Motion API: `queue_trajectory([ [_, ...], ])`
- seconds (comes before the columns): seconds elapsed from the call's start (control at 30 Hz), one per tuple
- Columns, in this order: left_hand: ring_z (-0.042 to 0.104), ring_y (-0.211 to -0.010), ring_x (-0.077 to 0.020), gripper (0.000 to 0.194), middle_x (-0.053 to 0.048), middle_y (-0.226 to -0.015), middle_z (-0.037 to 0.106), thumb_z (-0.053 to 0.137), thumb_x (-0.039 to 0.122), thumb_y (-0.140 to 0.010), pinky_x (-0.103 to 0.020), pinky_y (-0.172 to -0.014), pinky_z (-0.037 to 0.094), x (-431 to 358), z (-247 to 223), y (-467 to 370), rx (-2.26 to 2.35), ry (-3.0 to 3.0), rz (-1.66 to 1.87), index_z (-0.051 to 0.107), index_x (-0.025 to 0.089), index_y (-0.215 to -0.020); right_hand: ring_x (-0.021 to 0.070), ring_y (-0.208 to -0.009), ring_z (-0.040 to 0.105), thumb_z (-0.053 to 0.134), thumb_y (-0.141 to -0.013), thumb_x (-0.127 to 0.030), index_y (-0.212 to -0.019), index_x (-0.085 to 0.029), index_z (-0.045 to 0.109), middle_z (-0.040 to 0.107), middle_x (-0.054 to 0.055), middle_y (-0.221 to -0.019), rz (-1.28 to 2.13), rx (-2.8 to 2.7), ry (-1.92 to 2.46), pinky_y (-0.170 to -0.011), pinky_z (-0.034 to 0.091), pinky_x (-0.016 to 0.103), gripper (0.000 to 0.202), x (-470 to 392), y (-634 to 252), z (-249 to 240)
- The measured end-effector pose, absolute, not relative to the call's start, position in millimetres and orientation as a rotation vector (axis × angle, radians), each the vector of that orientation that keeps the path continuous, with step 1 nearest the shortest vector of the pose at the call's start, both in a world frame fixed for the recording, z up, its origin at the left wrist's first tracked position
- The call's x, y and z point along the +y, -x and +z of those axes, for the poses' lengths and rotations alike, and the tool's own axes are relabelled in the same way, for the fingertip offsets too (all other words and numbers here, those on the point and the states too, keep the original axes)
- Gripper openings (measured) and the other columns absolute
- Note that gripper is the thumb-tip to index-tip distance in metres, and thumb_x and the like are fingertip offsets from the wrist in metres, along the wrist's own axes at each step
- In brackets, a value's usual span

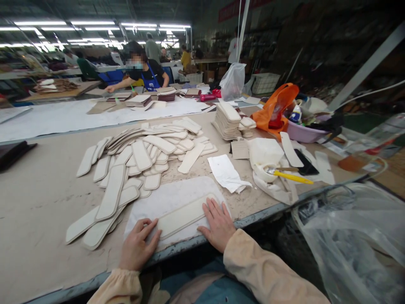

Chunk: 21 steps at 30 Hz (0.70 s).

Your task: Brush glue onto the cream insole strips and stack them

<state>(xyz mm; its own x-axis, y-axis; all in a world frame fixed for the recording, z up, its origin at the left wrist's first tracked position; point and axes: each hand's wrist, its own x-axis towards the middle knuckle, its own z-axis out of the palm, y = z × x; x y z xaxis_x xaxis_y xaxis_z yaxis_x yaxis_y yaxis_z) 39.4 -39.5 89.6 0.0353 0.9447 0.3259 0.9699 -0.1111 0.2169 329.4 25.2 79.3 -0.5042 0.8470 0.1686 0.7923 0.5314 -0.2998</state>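
A long cream strip with rounded ends (pixel 183 214) lies on a white sheet (pixel 142 207) at the table's front edge. At the strip's left end, my left hand (pixel 139 242) touches it with thumb and fingertips, the fingers bent and a gap between thumb and forefinger. My right hand (pixel 217 221) lies flat over the right end, fingers stretched out. Behind and to the left spreads a loose pile of similar cream pieces (pixel 139 156). A crumpled white paper (pixel 228 173) is to the right of the sheet.
A stack of cream pieces (pixel 227 120) stands farther back. To the right are a yellow-handled brush (pixel 292 176), a white container (pixel 265 156), a black phone-like object (pixel 305 162), an orange bag (pixel 275 107) and a purple basin (pixel 305 131). A person in a blue apron (pixel 153 76) works across the table.
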Motion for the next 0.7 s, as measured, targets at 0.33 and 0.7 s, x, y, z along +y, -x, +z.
queue_trajectory([
  [0.33, 0.059, -0.088, -0.0166, 0.035, -0.006, -0.101, 0.055, 0.052, 0.043, -0.081, -0.026, -0.072, 0.051, -40.1, 89.7, -39.7, -2.05, 2.207, -0.611, 0.062, 0.021, -0.106, 0.0278, -0.136, 0.013, 0.048, -0.083, -0.055, -0.14, -0.01, 0.029, 0.022, 0.015, -0.147, 0.355, -2.488, 1.226, -0.111, 0.011, 0.048, 0.075, 11.9, -309.7, 87.4],
  [0.7, 0.06, -0.086, -0.0167, 0.035, -0.005, -0.1, 0.058, 0.053, 0.045, -0.079, -0.026, -0.071, 0.052, -37.2, 91.9, -41.1, -2.066, 2.2, -0.63, 0.063, 0.022, -0.104, 0.0258, -0.136, 0.015, 0.037, -0.085, -0.063, -0.139, -0.009, 0.032, 0.023, 0.014, -0.146, 0.441, -2.559, 1.122, -0.111, 0.009, 0.048, 0.076, 14.7, -289.3, 93.3],
])
